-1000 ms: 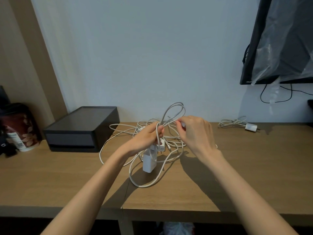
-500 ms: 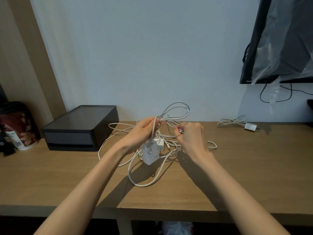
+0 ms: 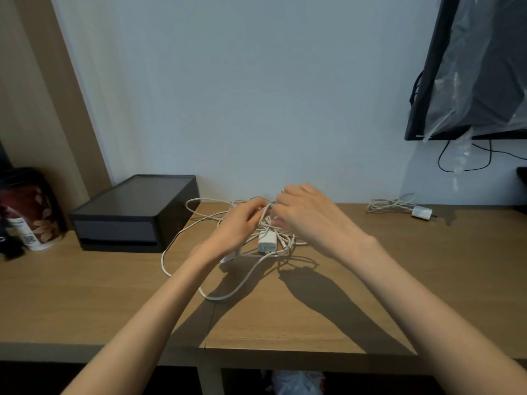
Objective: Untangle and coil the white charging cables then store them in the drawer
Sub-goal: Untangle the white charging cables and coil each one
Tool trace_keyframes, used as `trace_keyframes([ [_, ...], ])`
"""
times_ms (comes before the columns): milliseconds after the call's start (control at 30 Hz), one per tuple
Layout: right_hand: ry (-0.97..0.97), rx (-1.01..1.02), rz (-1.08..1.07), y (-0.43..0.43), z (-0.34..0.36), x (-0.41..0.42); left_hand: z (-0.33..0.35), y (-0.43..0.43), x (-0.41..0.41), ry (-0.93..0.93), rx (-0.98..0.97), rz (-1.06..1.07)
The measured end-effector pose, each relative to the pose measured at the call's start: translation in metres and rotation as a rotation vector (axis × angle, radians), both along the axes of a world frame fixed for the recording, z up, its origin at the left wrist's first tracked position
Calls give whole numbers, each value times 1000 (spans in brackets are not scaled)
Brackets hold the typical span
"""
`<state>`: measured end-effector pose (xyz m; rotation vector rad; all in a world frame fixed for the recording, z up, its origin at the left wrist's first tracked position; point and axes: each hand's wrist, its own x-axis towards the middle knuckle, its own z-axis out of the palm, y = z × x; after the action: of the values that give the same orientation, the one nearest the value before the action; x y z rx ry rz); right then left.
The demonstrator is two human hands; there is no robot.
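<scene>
- Head view: looked down on a wooden surface (image 3: 114, 295) set against a pale wall.
- Found the tangled white cables (image 3: 219, 299) heaped at mid-surface near the back edge, with loose loops trailing left and toward the front.
- Gripped one raised strand of that heap in the left hand (image 3: 236, 226), fingers curled round it above the pile.
- Reached into the same heap with the right hand (image 3: 310, 218), just beside the left; fingertips blurred and partly hidden, so could not tell whether pinching a strand or only touching.
- Noted a white charger block (image 3: 267, 242) lying in the tangle below the two hands, and a second white block (image 3: 228, 258) poking out from under the left wrist.
- Saw the black drawer box (image 3: 134, 215) on the surface left of the cables, its front shut, one loop lying just beside its right corner.
- Spotted another white cable with plug (image 3: 421, 212), loosely bundled, well apart at the far right of the surface.
- Marked a leaf-patterned canister (image 3: 31, 209) at far left and a plastic-wrapped screen (image 3: 470, 67) on the wall at upper right.
</scene>
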<state>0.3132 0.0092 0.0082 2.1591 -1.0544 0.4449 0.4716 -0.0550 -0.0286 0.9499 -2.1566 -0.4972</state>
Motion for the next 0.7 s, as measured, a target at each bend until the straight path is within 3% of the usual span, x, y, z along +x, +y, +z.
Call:
trace_keyframes([
  [133,-295,438,12,-7,17,-13,6,12,-2,-48,51,-147],
  [300,-690,676,139,-7,15,-19,13,15,-3,-60,123,-273],
  [467,-884,692,117,-7,10,-24,10,24,-5,21,266,-331],
  [700,-983,653,125,-5,8,-22,4,24,-11,202,412,-256],
])
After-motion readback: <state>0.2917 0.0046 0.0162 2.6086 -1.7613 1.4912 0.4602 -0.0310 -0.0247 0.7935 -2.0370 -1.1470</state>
